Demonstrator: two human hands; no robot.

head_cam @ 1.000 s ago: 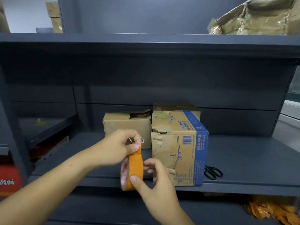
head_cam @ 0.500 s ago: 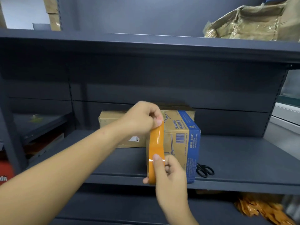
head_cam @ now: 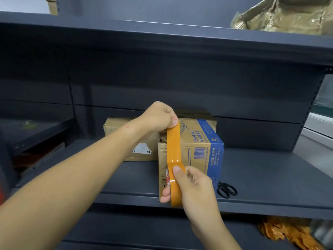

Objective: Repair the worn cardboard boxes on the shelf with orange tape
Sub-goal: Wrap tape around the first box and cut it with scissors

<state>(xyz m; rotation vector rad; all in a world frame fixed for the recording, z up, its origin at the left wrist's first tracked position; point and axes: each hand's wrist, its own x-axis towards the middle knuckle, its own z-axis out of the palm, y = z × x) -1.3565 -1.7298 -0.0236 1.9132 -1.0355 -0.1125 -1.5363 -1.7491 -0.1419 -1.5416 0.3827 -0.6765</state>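
Note:
A worn cardboard box with a blue side [head_cam: 198, 150] stands on the dark shelf [head_cam: 270, 174], its top front edge torn. My right hand [head_cam: 194, 188] grips the orange tape roll [head_cam: 175, 192] in front of the box's lower front face. My left hand [head_cam: 160, 120] pinches the free end of the orange tape strip [head_cam: 173, 143], stretched upward over the box's front to its top edge. A second plain brown box [head_cam: 129, 141] sits behind and to the left, partly hidden by my left arm. A third box behind is mostly hidden.
Black scissors [head_cam: 226, 190] lie on the shelf just right of the box. A crumpled taped package [head_cam: 288, 15] sits on the upper shelf at right. Orange scraps [head_cam: 288, 233] lie on the lower shelf at right. The shelf's front lip [head_cam: 126, 197] runs below my hands.
My left hand has pulled the tape end upward from the roll, lengthening the strip to the box's top. The roll in my right hand stayed low at the box front.

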